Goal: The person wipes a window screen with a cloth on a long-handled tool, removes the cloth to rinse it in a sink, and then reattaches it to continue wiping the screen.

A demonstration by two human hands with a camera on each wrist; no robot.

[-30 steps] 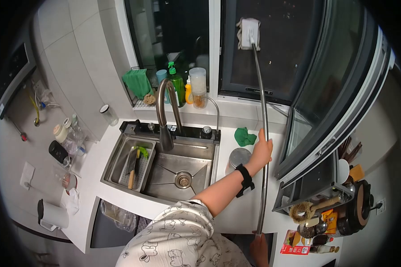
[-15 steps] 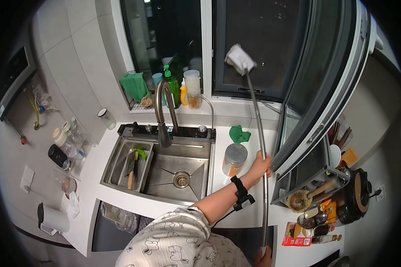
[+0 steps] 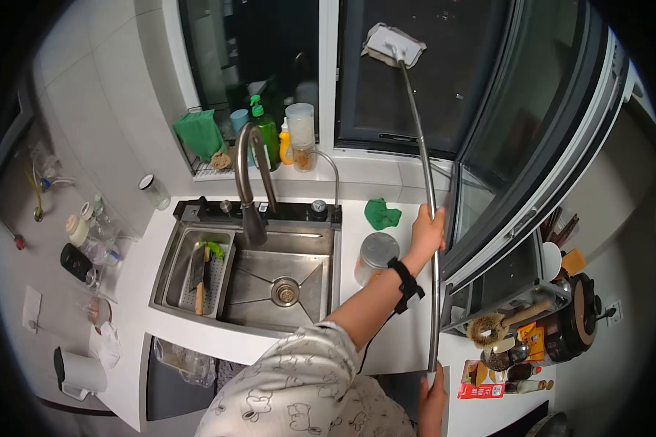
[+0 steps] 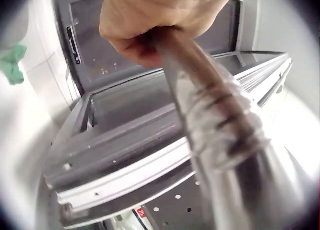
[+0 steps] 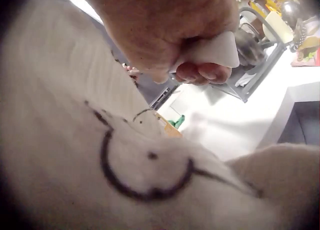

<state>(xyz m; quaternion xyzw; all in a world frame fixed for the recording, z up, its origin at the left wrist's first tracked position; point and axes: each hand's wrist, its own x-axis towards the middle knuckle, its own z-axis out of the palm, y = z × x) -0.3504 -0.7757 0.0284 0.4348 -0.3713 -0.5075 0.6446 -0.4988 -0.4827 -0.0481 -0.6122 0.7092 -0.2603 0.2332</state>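
A long metal pole (image 3: 420, 131) rises across the right side of the head view to a flat white mop head (image 3: 393, 45) with a cloth around it, in front of the dark window pane. My left hand (image 3: 428, 231) grips the pole partway up; in the left wrist view my left hand (image 4: 162, 15) curls round the metal tube (image 4: 195, 80). Lower down, my right hand (image 3: 432, 400) holds the pole's bottom end. The right wrist view shows my right hand (image 5: 170, 32) curled round a white end piece (image 5: 215, 52), with the patterned sleeve (image 5: 145, 165) in front.
A sink (image 3: 277, 291) with a tall faucet (image 3: 244, 167) lies left. A green cloth (image 3: 382, 213) and lidded canister (image 3: 379, 253) stand near my left forearm. The open window sash (image 3: 539, 160) and a rack (image 3: 488, 291) are right; bottles line the sill.
The mop head dipped and tilted, then rose again, now turned sideways and slightly left of its earlier place. My left hand went down, then back up with the pole. The head view has shifted.
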